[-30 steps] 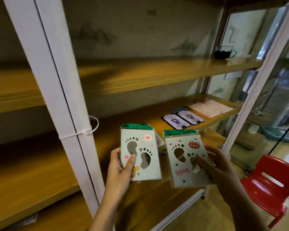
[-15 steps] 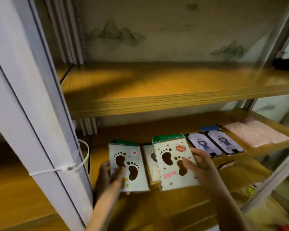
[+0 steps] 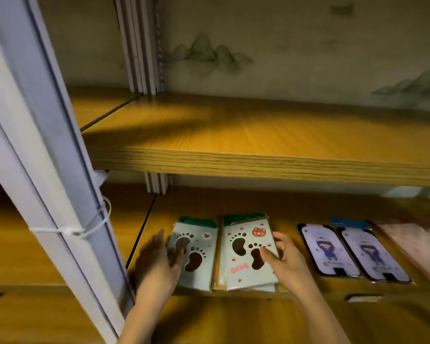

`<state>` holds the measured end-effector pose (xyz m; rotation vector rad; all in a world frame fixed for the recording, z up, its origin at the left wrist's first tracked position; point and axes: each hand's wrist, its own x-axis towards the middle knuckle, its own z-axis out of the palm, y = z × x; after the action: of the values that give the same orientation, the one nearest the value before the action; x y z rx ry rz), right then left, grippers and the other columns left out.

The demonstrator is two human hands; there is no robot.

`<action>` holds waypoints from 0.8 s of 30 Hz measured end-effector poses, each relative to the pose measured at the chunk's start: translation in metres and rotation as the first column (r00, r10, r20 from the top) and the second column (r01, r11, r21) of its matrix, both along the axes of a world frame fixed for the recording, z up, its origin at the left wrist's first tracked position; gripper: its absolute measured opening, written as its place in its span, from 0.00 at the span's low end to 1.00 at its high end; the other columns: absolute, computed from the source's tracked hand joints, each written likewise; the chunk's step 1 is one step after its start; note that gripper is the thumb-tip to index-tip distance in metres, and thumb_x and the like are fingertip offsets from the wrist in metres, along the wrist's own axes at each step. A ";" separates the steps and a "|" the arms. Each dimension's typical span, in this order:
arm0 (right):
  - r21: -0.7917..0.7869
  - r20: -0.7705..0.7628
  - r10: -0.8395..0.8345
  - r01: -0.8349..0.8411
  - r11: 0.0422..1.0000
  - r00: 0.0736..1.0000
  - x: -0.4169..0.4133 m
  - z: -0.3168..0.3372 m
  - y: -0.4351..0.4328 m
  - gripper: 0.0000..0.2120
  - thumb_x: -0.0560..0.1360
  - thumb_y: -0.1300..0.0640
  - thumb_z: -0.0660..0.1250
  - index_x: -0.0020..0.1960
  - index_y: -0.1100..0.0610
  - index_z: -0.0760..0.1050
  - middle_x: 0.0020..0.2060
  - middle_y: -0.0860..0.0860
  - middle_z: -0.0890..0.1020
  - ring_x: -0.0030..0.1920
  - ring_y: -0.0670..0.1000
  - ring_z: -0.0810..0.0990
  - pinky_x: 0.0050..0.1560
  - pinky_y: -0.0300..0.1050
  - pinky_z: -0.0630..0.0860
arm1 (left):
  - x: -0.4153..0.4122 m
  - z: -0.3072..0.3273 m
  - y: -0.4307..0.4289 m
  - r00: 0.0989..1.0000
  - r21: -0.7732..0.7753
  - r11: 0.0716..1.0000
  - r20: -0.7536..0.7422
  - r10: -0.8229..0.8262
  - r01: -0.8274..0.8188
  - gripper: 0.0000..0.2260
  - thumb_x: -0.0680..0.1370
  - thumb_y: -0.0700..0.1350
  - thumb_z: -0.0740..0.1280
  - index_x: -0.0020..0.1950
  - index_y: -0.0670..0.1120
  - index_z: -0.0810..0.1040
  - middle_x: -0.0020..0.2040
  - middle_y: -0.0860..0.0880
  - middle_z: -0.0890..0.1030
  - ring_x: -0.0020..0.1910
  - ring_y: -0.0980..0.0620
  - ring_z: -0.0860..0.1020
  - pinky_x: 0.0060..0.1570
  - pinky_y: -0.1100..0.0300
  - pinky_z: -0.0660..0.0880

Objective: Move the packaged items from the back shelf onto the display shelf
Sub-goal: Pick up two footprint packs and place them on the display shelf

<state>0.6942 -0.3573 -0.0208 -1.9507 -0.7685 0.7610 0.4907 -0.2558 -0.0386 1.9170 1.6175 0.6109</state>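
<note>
Two white card packages with footprint cut-outs and green tops lie flat, side by side, on the wooden display shelf (image 3: 233,202). My left hand (image 3: 157,264) grips the left package (image 3: 199,261) at its left edge, thumb on its face. My right hand (image 3: 286,264) holds the right package (image 3: 241,256), printed "BEAR", with the thumb on top and fingers at its right edge. That package rests on another similar pack, of which only the edges show.
Two purple cartoon-figure packs (image 3: 325,249) (image 3: 372,254) and a pink flat pack (image 3: 417,247) lie to the right on the same shelf. A bare wooden shelf (image 3: 258,135) hangs close above. A white upright post (image 3: 47,170) with a zip tie (image 3: 70,230) stands at the left.
Both hands carried the footprint packages forward and down from mid-air onto the shelf. The packages now lie flat, and the view has closed in on the shelf.
</note>
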 end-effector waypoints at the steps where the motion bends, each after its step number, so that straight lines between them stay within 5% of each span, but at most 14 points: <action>1: -0.049 0.029 0.036 -0.034 0.998 0.999 0.003 0.000 -0.002 0.26 0.75 0.60 0.64 0.70 0.55 0.61 0.63 0.55 0.75 0.52 0.52 0.80 0.37 0.39 0.79 | 0.001 -0.001 -0.003 0.999 0.070 0.998 -0.037 0.002 0.000 0.28 0.75 0.54 0.63 0.72 0.47 0.60 0.67 0.46 0.71 0.66 0.47 0.69 0.64 0.51 0.68; 5: -0.236 0.214 0.232 -0.180 0.955 0.949 0.013 0.010 -0.012 0.29 0.75 0.52 0.63 0.73 0.53 0.57 0.68 0.54 0.70 0.62 0.54 0.75 0.56 0.51 0.78 | 0.008 0.004 -0.019 0.998 0.207 0.977 -0.037 -0.043 0.050 0.22 0.74 0.52 0.65 0.67 0.47 0.68 0.57 0.47 0.78 0.53 0.51 0.77 0.49 0.58 0.76; 8: -0.313 0.427 0.376 -0.255 0.915 0.823 0.019 0.025 -0.019 0.28 0.76 0.48 0.61 0.73 0.49 0.55 0.71 0.49 0.65 0.69 0.52 0.67 0.64 0.52 0.73 | 0.012 0.011 -0.037 0.997 0.261 0.964 -0.074 -0.024 0.042 0.18 0.74 0.49 0.66 0.64 0.49 0.71 0.56 0.48 0.80 0.53 0.49 0.78 0.48 0.55 0.78; 14: -0.312 0.510 0.614 -0.536 0.784 0.602 -0.003 0.042 -0.023 0.24 0.77 0.47 0.58 0.72 0.44 0.57 0.72 0.43 0.64 0.70 0.47 0.64 0.67 0.47 0.68 | -0.001 0.016 -0.078 0.957 0.368 0.930 -0.262 0.124 -0.019 0.17 0.74 0.52 0.66 0.60 0.49 0.76 0.55 0.50 0.81 0.55 0.47 0.78 0.52 0.52 0.74; 24: -0.303 0.571 0.797 -0.852 0.427 0.197 -0.112 0.049 -0.012 0.21 0.78 0.48 0.57 0.71 0.44 0.60 0.67 0.44 0.70 0.66 0.47 0.68 0.65 0.47 0.69 | -0.094 0.031 -0.132 0.870 0.396 0.885 -0.313 0.380 -0.244 0.17 0.75 0.55 0.64 0.61 0.50 0.75 0.57 0.51 0.81 0.58 0.48 0.77 0.54 0.53 0.73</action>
<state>0.5818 -0.3695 0.0286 -1.5612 -2.4236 0.5634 0.3963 -0.3879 -0.0079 2.1354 2.2347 0.7228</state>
